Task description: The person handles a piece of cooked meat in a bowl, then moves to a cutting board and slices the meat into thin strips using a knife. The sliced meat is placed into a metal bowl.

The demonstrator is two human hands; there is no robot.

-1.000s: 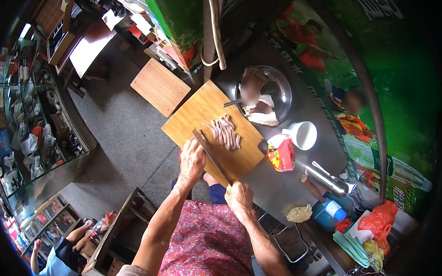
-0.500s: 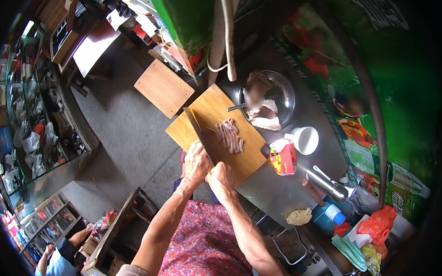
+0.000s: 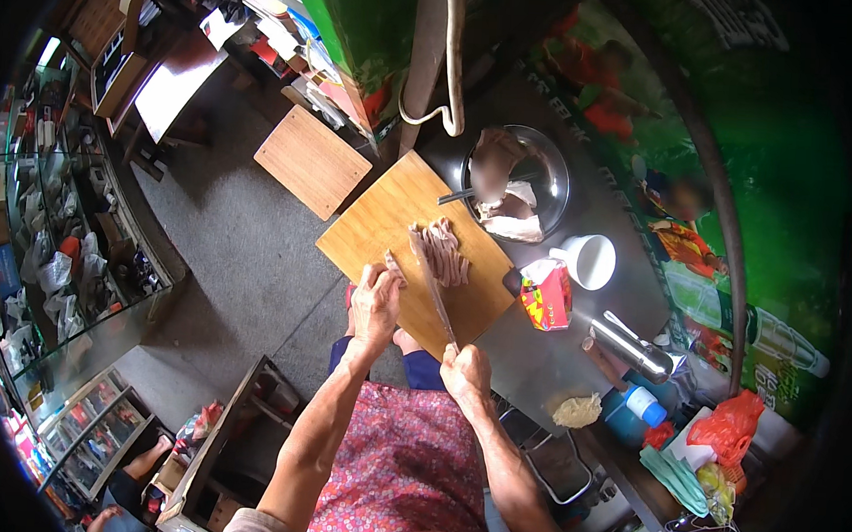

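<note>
My right hand [image 3: 466, 372] is closed round the handle of a kitchen knife [image 3: 433, 287], whose blade stands edge-on over the wooden cutting board [image 3: 363, 227]. Just right of the blade lies a pile of pale pinkish meat strips [image 3: 447, 254], some touching it. On the blade's left side, my left hand [image 3: 377, 307] pinches a small piece of meat [image 3: 393, 263] at the board's near left edge. Beyond the board, a steel bowl [image 3: 560, 167] holds larger pieces of meat, and a dark pair of chopsticks [image 3: 456, 197] sticks out of it.
Right of the board stand a white mug [image 3: 594, 262], a red and yellow packet [image 3: 546, 298] and a steel flask [image 3: 631, 349] on the metal table [image 3: 517, 365]. A wooden stool [image 3: 314, 162] is beyond the board's left. Another person's limbs [image 3: 142, 458] show at lower left.
The knife has swung clear of my left hand, its handle moving right and nearer to me with my right hand. My hands have parted, and a meat piece shows in my left fingers.
</note>
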